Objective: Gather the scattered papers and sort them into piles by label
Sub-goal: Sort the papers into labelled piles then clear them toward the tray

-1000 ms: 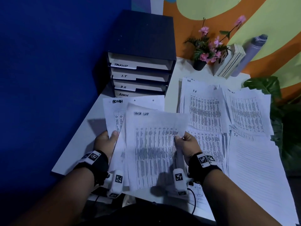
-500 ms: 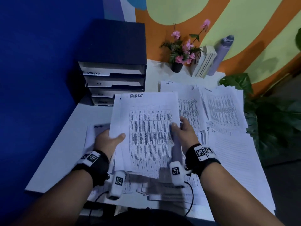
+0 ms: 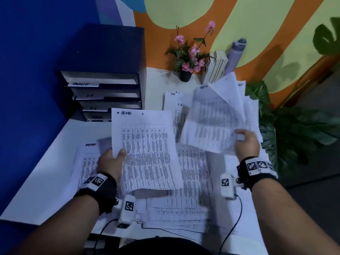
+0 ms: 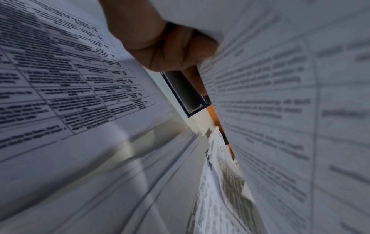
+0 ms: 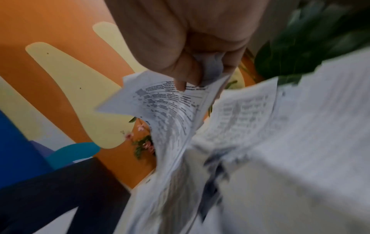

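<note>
Gripping a white printed sheet headed ADMIN [image 3: 145,150], the left hand [image 3: 110,162] is holding it up; the right hand [image 3: 246,144] is pinching a blurred printed white sheet [image 3: 213,118] just beside it.

White printed sheet headed ADMIN [image 3: 147,153]: black table grid, black handwritten label. White blurred sheet [image 3: 215,124] far right: grey-black text columns. White scattered paper piles [image 3: 191,205]: same black tabular print. Dark navy drawer organiser [image 3: 103,70] far left, grey trays with white label tabs. White tabletop [image 3: 42,181]. Solid deep blue wall panel [image 3: 36,52] on left; orange wall with pale yellow-green curved blobs [image 3: 276,24], teal patch at top. Pink flowers with green leaves in black pot [image 3: 187,57]. Grey-lilac rolled tube [image 3: 235,52]. Dark green big-leaf plant [image 3: 298,129] right. Black wristbands with black-and-white square marker tags [image 3: 97,183].
</note>
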A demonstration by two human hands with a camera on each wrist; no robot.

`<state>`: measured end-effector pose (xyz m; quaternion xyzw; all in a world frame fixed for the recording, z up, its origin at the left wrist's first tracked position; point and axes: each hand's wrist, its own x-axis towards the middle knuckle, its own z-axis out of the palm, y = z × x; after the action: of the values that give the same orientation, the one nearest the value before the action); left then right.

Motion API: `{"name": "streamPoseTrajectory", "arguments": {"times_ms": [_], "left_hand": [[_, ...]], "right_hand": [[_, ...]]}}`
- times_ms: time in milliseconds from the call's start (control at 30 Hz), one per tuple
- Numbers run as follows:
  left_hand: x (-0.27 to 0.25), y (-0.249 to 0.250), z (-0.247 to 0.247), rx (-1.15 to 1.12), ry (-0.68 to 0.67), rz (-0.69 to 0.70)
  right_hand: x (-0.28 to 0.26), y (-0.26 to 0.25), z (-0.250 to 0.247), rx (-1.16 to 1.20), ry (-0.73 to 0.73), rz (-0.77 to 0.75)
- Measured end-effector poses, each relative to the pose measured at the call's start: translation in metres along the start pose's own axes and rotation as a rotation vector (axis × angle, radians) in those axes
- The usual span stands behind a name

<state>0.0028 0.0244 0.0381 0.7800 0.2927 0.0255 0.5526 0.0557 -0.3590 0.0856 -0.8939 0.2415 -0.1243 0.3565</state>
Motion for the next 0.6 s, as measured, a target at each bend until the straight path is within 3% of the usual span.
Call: {"name": "streamPoseTrajectory", "arguments": {"times_ms": [267,400,500,600], "left_hand": [[0.001,-0.02,-0.005,0.173,0.049,-0.087],[-0.004,-0.025,-0.003,0.23,-0.017,-0.097],[-0.009,-0.026,0.004,0.212,-0.101,-0.114],[-0.018,-0.024,0.011,0.176,-0.175,-0.128]], "right_hand": [[0.086,0.028,-0.041,-0.365,0.002,0.033],[0.083,0.021,-0.03,-0.543,-0.085,-0.043],[0.05,0.0,-0.003,-0.295,-0.274,-0.154],[-0.014,-0.023,0.029,0.164,-0.677,-0.02]]}}
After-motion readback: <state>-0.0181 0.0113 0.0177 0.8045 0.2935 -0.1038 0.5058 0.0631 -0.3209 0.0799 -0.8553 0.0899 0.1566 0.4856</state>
